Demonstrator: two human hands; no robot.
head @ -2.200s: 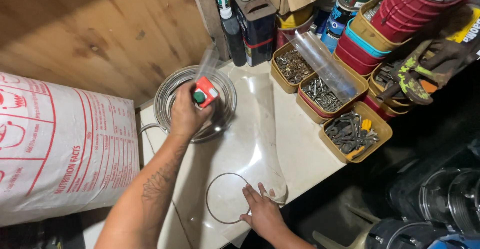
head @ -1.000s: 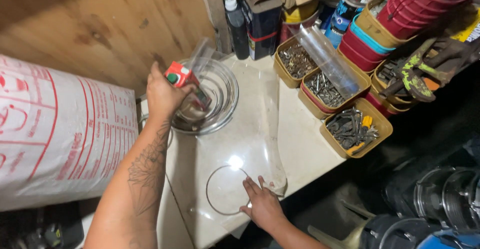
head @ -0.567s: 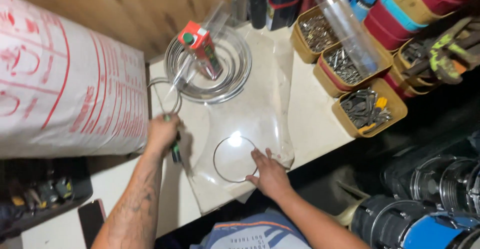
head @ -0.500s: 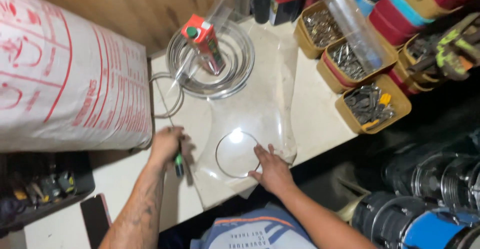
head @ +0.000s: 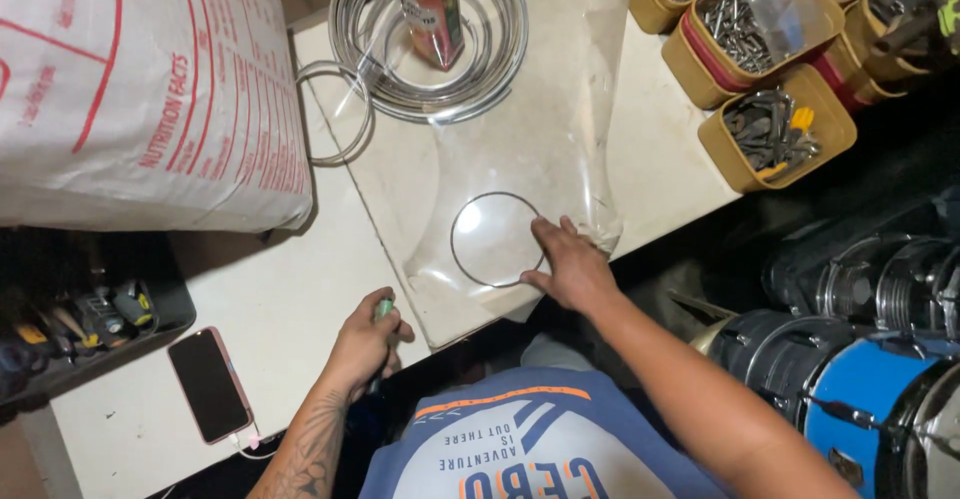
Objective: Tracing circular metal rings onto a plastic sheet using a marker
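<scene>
Head view: left hand [head: 368, 344] grips green-handled tool [head: 383, 309]; right hand [head: 565, 264] flat (open) on wire ring [head: 497, 239]; white sack [head: 140, 89] left.

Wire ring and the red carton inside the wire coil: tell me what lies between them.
Head view: only clear plastic sheet on the pale benchtop separates wire ring and red carton, apart from the wire coil rim.

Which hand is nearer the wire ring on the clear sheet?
Right. The right hand has its fingers touching the wire ring at its right edge; the left hand is apart, below-left of it, gripping a green-handled tool.
</scene>
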